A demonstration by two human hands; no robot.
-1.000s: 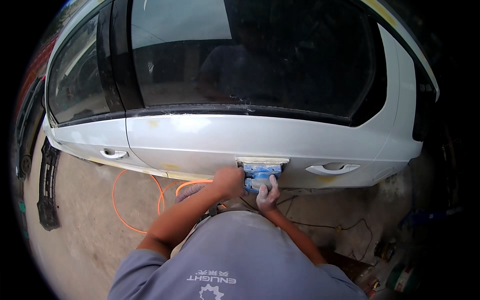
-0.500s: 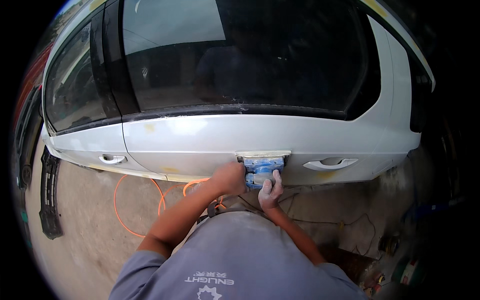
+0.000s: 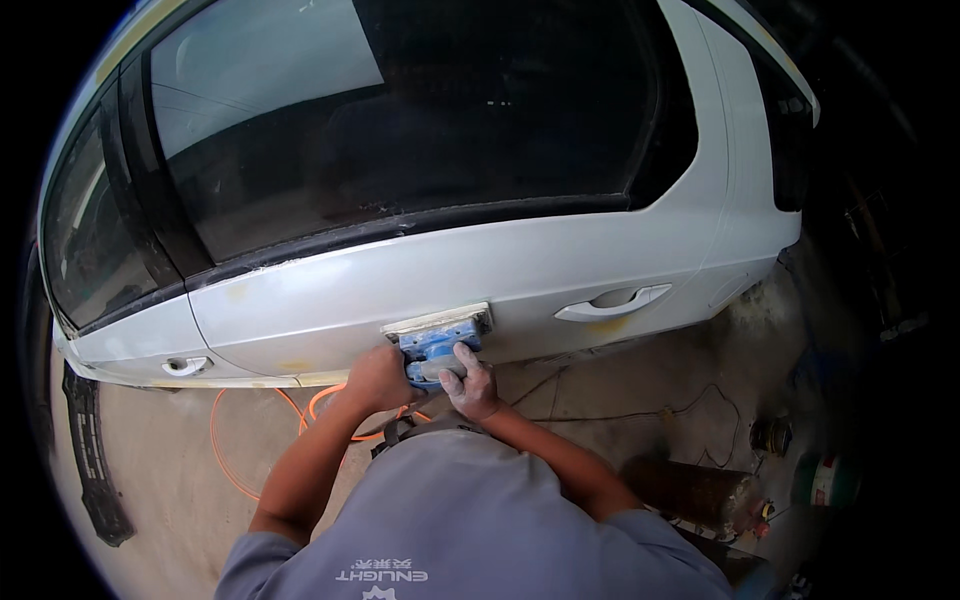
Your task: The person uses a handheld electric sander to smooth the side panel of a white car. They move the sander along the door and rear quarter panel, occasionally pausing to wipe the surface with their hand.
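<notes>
Both my hands are on a blue sander (image 3: 460, 333) with a flat, pale rectangular pad (image 3: 436, 318). The pad lies against the white car door (image 3: 300, 325), left of its white handle (image 3: 613, 303). My left hand (image 3: 378, 378) is closed round the sander's left side, its fingertips hidden. On the right side, my right hand (image 3: 476, 390) grips the grey-dusted body with dusty fingers curled over it. Yellowish patches (image 3: 608, 326) mark the lower door, one under the handle.
An orange hose (image 3: 215, 430) loops on the concrete floor at left, near a long black car part (image 3: 90, 460). At lower right lie a rusty cylinder (image 3: 690, 490) and a green one (image 3: 828, 482). A dark cable (image 3: 640, 415) trails across the floor.
My view has turned, so the car now slants up to the right and sits further left. Both hands keep hold of the sander, which stays at about the same part of the door.
</notes>
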